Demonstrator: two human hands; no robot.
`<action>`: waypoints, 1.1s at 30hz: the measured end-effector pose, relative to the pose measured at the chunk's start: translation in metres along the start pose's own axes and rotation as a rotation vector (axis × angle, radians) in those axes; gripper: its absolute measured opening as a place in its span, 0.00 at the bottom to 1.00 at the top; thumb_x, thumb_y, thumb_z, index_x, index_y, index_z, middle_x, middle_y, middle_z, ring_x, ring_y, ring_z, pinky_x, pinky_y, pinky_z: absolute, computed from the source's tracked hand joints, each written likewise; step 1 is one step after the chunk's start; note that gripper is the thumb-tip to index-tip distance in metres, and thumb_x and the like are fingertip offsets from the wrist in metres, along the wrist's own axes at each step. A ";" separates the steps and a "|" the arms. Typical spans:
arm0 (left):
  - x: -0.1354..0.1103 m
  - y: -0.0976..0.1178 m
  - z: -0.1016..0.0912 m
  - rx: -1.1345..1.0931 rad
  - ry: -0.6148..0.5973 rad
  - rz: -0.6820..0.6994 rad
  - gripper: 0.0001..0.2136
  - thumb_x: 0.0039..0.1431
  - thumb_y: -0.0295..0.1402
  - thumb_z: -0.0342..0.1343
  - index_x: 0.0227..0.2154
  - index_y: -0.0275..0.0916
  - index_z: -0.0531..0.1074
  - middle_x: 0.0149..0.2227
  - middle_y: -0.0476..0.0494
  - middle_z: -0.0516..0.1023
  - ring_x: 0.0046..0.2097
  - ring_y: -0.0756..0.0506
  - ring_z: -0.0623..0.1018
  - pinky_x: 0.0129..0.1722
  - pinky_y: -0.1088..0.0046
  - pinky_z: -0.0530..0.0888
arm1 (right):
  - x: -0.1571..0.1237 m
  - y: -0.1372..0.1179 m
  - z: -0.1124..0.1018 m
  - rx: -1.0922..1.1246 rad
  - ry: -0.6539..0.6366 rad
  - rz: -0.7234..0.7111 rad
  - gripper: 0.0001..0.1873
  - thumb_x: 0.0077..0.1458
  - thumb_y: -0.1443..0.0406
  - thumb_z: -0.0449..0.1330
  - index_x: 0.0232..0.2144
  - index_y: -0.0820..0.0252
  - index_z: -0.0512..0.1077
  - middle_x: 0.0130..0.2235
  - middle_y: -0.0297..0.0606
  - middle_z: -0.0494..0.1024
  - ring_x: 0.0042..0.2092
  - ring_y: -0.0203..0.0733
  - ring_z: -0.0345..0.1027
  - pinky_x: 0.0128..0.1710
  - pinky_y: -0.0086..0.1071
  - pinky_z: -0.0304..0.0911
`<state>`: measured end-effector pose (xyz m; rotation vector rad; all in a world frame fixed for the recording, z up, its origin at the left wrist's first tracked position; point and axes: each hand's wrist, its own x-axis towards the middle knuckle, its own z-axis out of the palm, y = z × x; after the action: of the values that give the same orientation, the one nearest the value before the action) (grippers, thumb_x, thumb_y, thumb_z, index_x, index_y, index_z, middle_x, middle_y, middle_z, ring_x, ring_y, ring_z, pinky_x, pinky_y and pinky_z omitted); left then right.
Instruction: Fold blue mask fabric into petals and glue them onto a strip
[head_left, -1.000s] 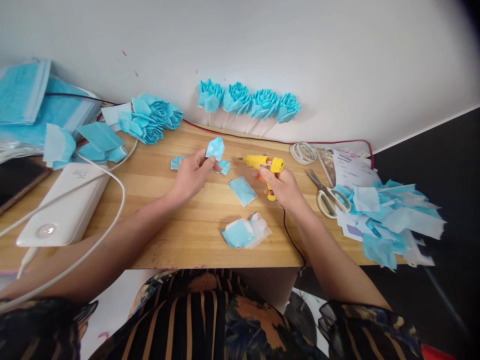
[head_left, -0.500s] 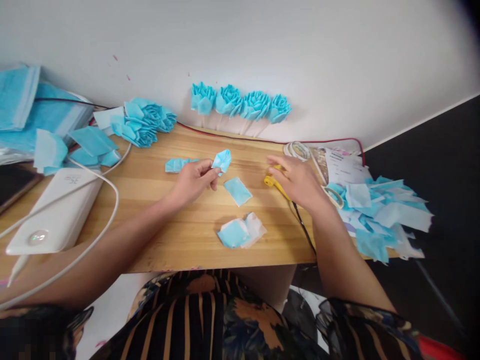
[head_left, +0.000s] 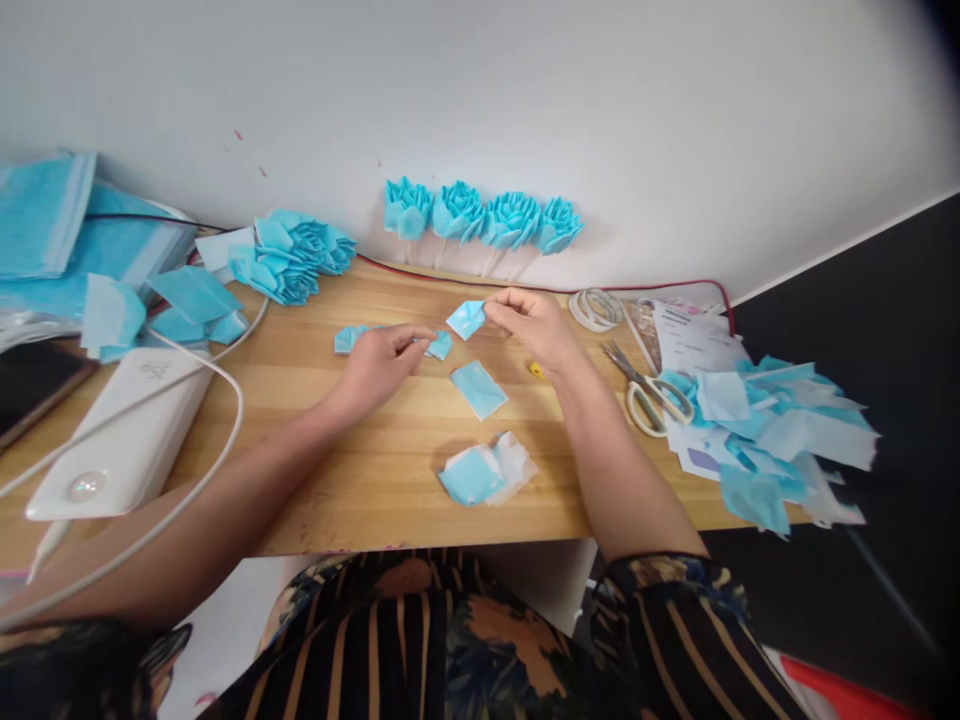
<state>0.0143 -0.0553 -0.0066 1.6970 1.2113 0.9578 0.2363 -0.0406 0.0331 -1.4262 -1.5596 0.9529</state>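
Note:
My right hand (head_left: 531, 322) pinches the corner of a small folded blue fabric petal (head_left: 466, 320) above the wooden table. Just left of it, my left hand (head_left: 385, 362) has its thumb and index finger together. A blue folded piece (head_left: 440, 346) shows at these fingertips; whether they grip it is unclear. More blue folded fabric (head_left: 348, 339) lies partly hidden behind the left hand. A flat blue rectangle (head_left: 478, 390) lies below the petal, and a blue and white fabric stack (head_left: 477, 474) nearer me. The yellow tip of a tool (head_left: 535, 369) peeks out beside my right wrist.
Scissors (head_left: 646, 391), a tape roll (head_left: 596, 310) and a scrap pile (head_left: 780, 420) are on the right. Several blue fabric flowers (head_left: 461, 212) lean on the wall; more (head_left: 294, 255) lie left. A white power bank (head_left: 120, 435) with a cable and blue masks (head_left: 45, 220) are far left.
My right hand has left the yellow corded tool and moved left to the petal. The petal has passed from my left hand to my right. The scissors are now uncovered.

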 end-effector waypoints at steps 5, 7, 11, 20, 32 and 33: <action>0.002 -0.008 0.001 0.230 0.024 0.053 0.13 0.57 0.30 0.53 0.37 0.41 0.83 0.26 0.49 0.81 0.27 0.49 0.73 0.28 0.75 0.63 | -0.001 0.023 -0.001 0.077 -0.087 0.087 0.15 0.47 0.53 0.64 0.27 0.60 0.73 0.26 0.31 0.73 0.27 0.31 0.57 0.28 0.27 0.53; 0.002 -0.009 0.002 0.256 0.008 0.054 0.14 0.57 0.30 0.51 0.37 0.41 0.84 0.31 0.46 0.84 0.30 0.47 0.77 0.30 0.75 0.65 | -0.001 0.029 0.001 0.071 -0.130 0.128 0.16 0.47 0.52 0.64 0.25 0.60 0.74 0.24 0.30 0.72 0.26 0.30 0.55 0.26 0.27 0.50; 0.000 -0.010 0.002 0.287 -0.025 0.048 0.15 0.58 0.30 0.51 0.38 0.42 0.84 0.34 0.46 0.86 0.34 0.44 0.80 0.32 0.73 0.69 | 0.002 0.038 0.009 0.022 -0.143 0.169 0.13 0.46 0.55 0.63 0.25 0.60 0.75 0.25 0.31 0.74 0.26 0.32 0.58 0.27 0.27 0.53; -0.006 0.000 0.001 0.509 -0.205 0.091 0.17 0.62 0.30 0.50 0.44 0.44 0.83 0.44 0.42 0.86 0.44 0.39 0.83 0.43 0.67 0.75 | 0.007 0.056 0.020 -0.029 -0.121 0.116 0.09 0.49 0.59 0.61 0.25 0.59 0.75 0.27 0.32 0.76 0.29 0.34 0.64 0.31 0.29 0.58; -0.013 0.010 0.001 0.746 -0.365 0.125 0.23 0.65 0.27 0.45 0.59 0.41 0.75 0.55 0.34 0.80 0.53 0.34 0.81 0.49 0.60 0.75 | 0.002 0.045 0.024 -0.265 -0.088 0.087 0.08 0.53 0.64 0.59 0.25 0.59 0.77 0.26 0.31 0.77 0.29 0.35 0.66 0.30 0.29 0.55; -0.013 0.010 0.002 0.751 -0.360 0.114 0.23 0.65 0.27 0.45 0.59 0.41 0.75 0.55 0.33 0.80 0.53 0.33 0.81 0.49 0.60 0.75 | 0.002 0.045 0.024 -0.271 -0.084 0.088 0.08 0.53 0.64 0.59 0.26 0.59 0.77 0.27 0.31 0.78 0.29 0.35 0.66 0.30 0.29 0.55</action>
<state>0.0162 -0.0699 0.0007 2.4098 1.3168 0.2162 0.2317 -0.0357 -0.0173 -1.6726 -1.7521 0.8878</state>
